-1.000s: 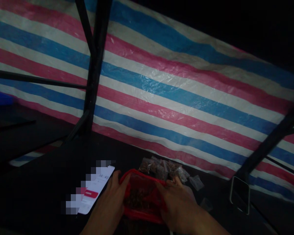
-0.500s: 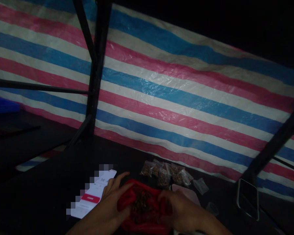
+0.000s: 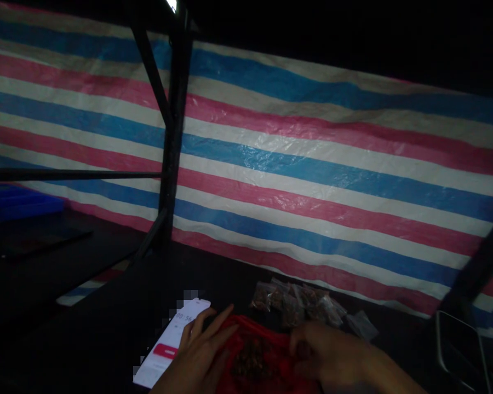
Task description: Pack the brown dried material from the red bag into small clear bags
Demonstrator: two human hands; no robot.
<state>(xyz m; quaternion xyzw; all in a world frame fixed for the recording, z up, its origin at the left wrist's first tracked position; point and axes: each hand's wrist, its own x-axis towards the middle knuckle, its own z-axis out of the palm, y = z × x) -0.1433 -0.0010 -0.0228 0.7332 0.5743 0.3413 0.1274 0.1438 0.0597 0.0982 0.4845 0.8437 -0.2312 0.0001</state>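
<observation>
A red plastic bag (image 3: 267, 328) lies open at the bottom middle of the head view, holding small brownish pieces (image 3: 252, 361) too dark to name. My left hand (image 3: 203, 347) is at the bag's left side, its fingers stretched along the rim and its thumb by the opening, keeping hold of the edge. Curled at the right side, my right hand (image 3: 332, 350) grips the bag's rim; its fingertips are partly hidden. Beyond the bag, several small clear zip bags (image 3: 293, 309) filled with similar brownish bits lie in a cluster, with a flatter clear bag (image 3: 362, 325) at their right.
A phone with a lit timer screen (image 3: 170, 347) lies left of my left hand. Another dark-screened device (image 3: 462, 350) leans at the right. Black frame posts (image 3: 172, 137) stand before a striped plastic sheet (image 3: 312, 164). A blue tray (image 3: 28, 205) sits at the far left.
The view has shifted, so everything appears lower and further right. My right hand has moved up along the bag's rim and now covers the pinkish flat object beside it. My left fingers are spread wider.
</observation>
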